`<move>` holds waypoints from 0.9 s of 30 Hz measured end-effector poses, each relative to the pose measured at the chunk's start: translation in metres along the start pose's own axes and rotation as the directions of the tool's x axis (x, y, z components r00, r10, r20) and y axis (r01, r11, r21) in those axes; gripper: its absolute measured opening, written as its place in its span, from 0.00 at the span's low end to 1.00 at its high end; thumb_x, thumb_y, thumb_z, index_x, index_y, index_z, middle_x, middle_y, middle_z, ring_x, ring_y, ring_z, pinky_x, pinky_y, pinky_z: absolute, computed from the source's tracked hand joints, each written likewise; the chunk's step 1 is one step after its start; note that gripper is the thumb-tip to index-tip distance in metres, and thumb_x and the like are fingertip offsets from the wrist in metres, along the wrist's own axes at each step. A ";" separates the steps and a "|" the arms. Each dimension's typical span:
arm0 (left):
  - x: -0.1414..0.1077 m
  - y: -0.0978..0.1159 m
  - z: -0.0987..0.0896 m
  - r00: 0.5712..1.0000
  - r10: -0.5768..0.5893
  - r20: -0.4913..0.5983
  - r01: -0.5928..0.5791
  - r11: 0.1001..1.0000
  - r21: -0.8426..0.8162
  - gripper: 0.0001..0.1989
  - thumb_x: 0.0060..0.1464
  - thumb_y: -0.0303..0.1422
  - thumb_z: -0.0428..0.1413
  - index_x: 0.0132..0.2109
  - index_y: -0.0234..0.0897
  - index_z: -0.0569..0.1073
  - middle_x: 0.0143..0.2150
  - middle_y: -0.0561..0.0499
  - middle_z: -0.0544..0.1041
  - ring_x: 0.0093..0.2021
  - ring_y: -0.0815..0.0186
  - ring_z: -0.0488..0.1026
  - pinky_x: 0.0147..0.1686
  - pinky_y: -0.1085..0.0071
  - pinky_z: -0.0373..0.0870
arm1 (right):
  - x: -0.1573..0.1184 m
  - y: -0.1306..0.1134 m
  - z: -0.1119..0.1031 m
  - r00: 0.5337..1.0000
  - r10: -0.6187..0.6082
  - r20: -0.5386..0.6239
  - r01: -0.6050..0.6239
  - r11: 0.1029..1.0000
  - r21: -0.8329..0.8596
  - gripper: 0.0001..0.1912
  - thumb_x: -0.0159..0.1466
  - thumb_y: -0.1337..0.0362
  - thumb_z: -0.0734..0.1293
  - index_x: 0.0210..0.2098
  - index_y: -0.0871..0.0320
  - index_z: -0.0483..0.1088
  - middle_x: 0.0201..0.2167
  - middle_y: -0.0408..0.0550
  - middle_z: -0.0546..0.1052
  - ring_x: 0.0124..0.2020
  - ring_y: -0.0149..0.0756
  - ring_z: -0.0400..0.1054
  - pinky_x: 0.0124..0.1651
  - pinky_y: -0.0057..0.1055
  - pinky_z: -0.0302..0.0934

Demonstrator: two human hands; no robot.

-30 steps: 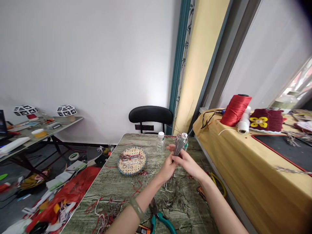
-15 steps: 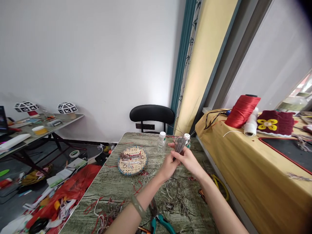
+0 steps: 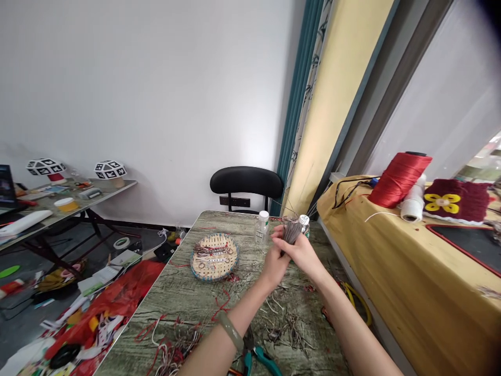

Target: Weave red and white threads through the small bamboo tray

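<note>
My left hand (image 3: pixel 275 261) and my right hand (image 3: pixel 303 256) meet above the table, both closed round a bundle of thin grey-brown cords (image 3: pixel 292 231). The cord ends fan out above my fingers. Just behind the hands stand a clear bottle with a white cap (image 3: pixel 262 228) and a second white-capped bottle (image 3: pixel 304 221), partly hidden. A round woven tray (image 3: pixel 215 269) holding corded pieces with rings lies to the left. Loose cord scraps (image 3: pixel 293 331) are on the table below my hands, near pliers with teal handles (image 3: pixel 263 359).
A black chair (image 3: pixel 246 181) stands behind the wooden-patterned table (image 3: pixel 183 292). Red and white cords (image 3: pixel 172 350) lie at the front left. On the right, a yellow-covered surface (image 3: pixel 352 230) bears a red thread spool (image 3: pixel 400 178). Another table is at far left.
Both hands have shifted slightly right with the cord bundle, and its lower ends no longer show beneath them. The camera view has also moved a little.
</note>
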State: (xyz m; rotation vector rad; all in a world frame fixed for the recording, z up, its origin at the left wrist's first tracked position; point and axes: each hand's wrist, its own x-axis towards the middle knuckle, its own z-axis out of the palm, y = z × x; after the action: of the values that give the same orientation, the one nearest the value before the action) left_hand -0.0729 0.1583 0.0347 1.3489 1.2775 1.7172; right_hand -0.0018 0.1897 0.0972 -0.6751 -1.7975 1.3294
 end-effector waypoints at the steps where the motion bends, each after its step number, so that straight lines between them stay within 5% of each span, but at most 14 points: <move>1: -0.001 -0.003 0.000 1.000 -0.011 -0.010 0.011 1.000 0.005 0.17 0.52 0.29 0.51 0.50 0.32 0.69 0.47 0.44 0.73 0.48 0.56 0.69 0.46 0.63 0.65 | -0.001 -0.001 -0.001 1.000 0.003 0.003 -0.003 1.000 0.014 0.17 0.51 0.58 0.69 0.38 0.59 0.66 0.33 0.47 0.75 0.36 0.38 0.69 0.43 0.36 0.62; 9: 0.000 -0.013 0.007 0.994 -0.071 -0.088 0.078 0.994 0.080 0.12 0.51 0.36 0.53 0.40 0.32 0.73 0.31 0.49 0.76 0.33 0.62 0.71 0.34 0.68 0.66 | 0.003 -0.021 -0.018 0.986 -0.066 -0.154 0.076 0.995 0.060 0.30 0.53 0.55 0.68 0.50 0.56 0.54 0.48 0.55 0.69 0.48 0.40 0.65 0.51 0.41 0.58; 11: 0.002 -0.015 0.008 0.990 -0.081 -0.111 0.092 0.991 0.102 0.12 0.52 0.37 0.52 0.36 0.32 0.73 0.28 0.50 0.75 0.31 0.63 0.70 0.32 0.69 0.65 | -0.001 -0.032 -0.026 0.919 -0.167 -0.358 0.160 0.986 -0.049 0.32 0.55 0.55 0.66 0.53 0.55 0.50 0.54 0.56 0.62 0.54 0.41 0.58 0.55 0.42 0.52; 12: 0.002 -0.016 0.009 0.989 -0.085 -0.120 0.098 0.989 0.111 0.12 0.52 0.38 0.51 0.34 0.32 0.73 0.27 0.50 0.74 0.30 0.63 0.70 0.31 0.70 0.65 | -0.005 -0.040 -0.029 0.837 -0.279 -0.470 0.209 0.958 -0.198 0.32 0.56 0.56 0.66 0.54 0.56 0.49 0.55 0.56 0.59 0.55 0.41 0.55 0.56 0.43 0.50; 14: 0.003 -0.018 0.010 0.987 -0.093 -0.133 0.110 0.986 0.126 0.13 0.52 0.38 0.51 0.32 0.33 0.73 0.26 0.51 0.74 0.29 0.64 0.69 0.30 0.71 0.64 | -0.011 -0.056 -0.032 0.660 -0.583 -0.473 0.212 0.749 -0.628 0.28 0.56 0.57 0.66 0.53 0.56 0.55 0.53 0.55 0.61 0.55 0.45 0.53 0.56 0.46 0.47; 15: 0.003 -0.019 0.011 0.986 -0.096 -0.139 0.114 0.984 0.133 0.12 0.52 0.38 0.51 0.32 0.33 0.73 0.26 0.51 0.74 0.29 0.64 0.69 0.30 0.71 0.63 | -0.013 -0.063 -0.031 0.630 -0.693 -0.349 0.170 0.562 -0.810 0.24 0.56 0.57 0.67 0.50 0.56 0.60 0.50 0.54 0.63 0.53 0.48 0.54 0.55 0.48 0.47; 17: 0.003 -0.020 0.012 0.983 -0.099 -0.152 0.121 0.982 0.146 0.12 0.52 0.38 0.51 0.32 0.33 0.73 0.27 0.51 0.74 0.29 0.65 0.68 0.30 0.72 0.63 | -0.014 -0.073 -0.025 0.724 -0.688 -0.042 0.139 0.205 -0.969 0.16 0.56 0.57 0.66 0.41 0.57 0.69 0.48 0.55 0.66 0.52 0.52 0.54 0.52 0.50 0.47; 19: 0.003 -0.022 0.013 0.982 -0.100 -0.163 0.126 0.979 0.159 0.10 0.52 0.37 0.51 0.32 0.34 0.72 0.27 0.51 0.74 0.29 0.65 0.68 0.30 0.72 0.62 | -0.009 -0.075 -0.016 0.812 -0.572 0.120 0.170 0.035 -0.985 0.09 0.57 0.59 0.65 0.33 0.58 0.72 0.47 0.54 0.68 0.51 0.52 0.55 0.53 0.49 0.46; 22: 0.003 -0.023 0.013 0.981 -0.099 -0.167 0.129 0.975 0.179 0.10 0.52 0.36 0.51 0.30 0.35 0.71 0.25 0.52 0.72 0.27 0.66 0.66 0.29 0.73 0.61 | 0.001 -0.073 -0.008 0.831 -0.541 0.129 0.170 0.026 -0.985 0.08 0.59 0.65 0.63 0.26 0.57 0.73 0.42 0.50 0.72 0.50 0.47 0.58 0.56 0.47 0.44; 27: 0.001 -0.024 0.009 0.982 -0.096 -0.162 0.126 0.974 0.188 0.12 0.53 0.37 0.50 0.29 0.36 0.71 0.22 0.54 0.69 0.25 0.67 0.65 0.26 0.74 0.58 | -0.003 -0.082 -0.033 0.733 -0.675 -0.085 0.181 0.314 -0.932 0.08 0.60 0.62 0.62 0.31 0.56 0.72 0.44 0.49 0.72 0.47 0.45 0.61 0.50 0.47 0.52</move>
State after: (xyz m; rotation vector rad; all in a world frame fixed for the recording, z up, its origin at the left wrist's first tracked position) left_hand -0.0673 0.1705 0.0127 1.2467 1.6155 1.6768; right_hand 0.0308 0.1793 0.1793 -0.8243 -1.9469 -0.3224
